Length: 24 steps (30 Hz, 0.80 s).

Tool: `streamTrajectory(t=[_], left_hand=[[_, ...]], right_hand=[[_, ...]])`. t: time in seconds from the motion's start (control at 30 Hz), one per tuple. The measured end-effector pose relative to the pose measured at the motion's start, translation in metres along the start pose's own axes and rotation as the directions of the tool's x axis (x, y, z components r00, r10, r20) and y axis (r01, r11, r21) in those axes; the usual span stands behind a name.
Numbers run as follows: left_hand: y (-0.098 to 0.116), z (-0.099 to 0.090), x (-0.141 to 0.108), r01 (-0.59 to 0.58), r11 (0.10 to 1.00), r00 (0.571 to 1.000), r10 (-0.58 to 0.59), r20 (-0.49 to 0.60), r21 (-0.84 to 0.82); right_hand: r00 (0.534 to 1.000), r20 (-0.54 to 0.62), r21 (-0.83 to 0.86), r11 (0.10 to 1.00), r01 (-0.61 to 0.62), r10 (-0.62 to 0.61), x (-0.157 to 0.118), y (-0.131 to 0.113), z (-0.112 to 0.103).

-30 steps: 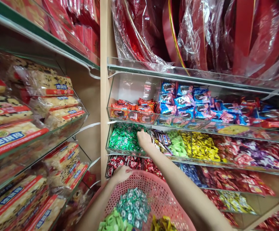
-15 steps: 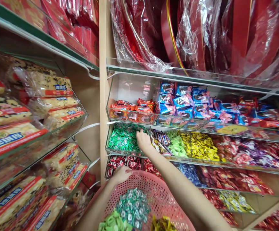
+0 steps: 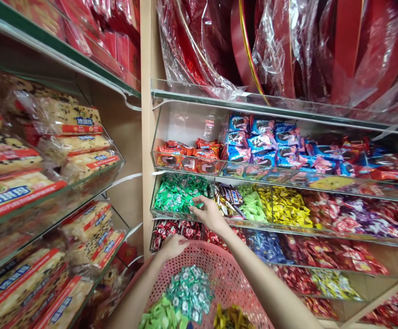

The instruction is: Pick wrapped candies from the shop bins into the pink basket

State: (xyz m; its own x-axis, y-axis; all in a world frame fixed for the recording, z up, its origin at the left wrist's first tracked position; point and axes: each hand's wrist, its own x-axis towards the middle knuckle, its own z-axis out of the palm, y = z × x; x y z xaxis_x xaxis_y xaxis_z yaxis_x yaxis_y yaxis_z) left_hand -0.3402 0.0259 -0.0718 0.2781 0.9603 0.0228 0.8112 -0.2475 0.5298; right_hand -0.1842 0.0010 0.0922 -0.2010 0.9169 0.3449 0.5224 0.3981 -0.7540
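Green candies lie near the right hand; packs read "沙琪玛".

There are 1 left hand, 1 right hand, 1 pink basket, and inside it 3 heaps of wrapped sweets.

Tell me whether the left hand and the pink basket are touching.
Touching: the head view shows the left hand holding the pink basket at its rim.

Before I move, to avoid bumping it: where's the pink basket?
In the head view, the pink basket is at bottom centre, the left hand on its rim, in front of the candy shelves.
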Motion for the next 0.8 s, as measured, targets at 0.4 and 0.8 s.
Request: streamTrajectory(t=[0.4, 0.8], left_hand=[[0.007, -0.006, -0.004, 0.014, 0.999, 0.999, -0.012, 0.032, -0.043], [0.011, -0.007, -0.005, 0.008, 0.998, 1.0, -0.008, 0.002, 0.057]], right_hand=[[0.943, 0.276, 0.651, 0.686, -0.325, 0.185, -0.053, 0.044, 0.023], [0.8, 0.435, 0.234, 0.806, -0.543, 0.413, -0.08, 0.123, 0.064]])
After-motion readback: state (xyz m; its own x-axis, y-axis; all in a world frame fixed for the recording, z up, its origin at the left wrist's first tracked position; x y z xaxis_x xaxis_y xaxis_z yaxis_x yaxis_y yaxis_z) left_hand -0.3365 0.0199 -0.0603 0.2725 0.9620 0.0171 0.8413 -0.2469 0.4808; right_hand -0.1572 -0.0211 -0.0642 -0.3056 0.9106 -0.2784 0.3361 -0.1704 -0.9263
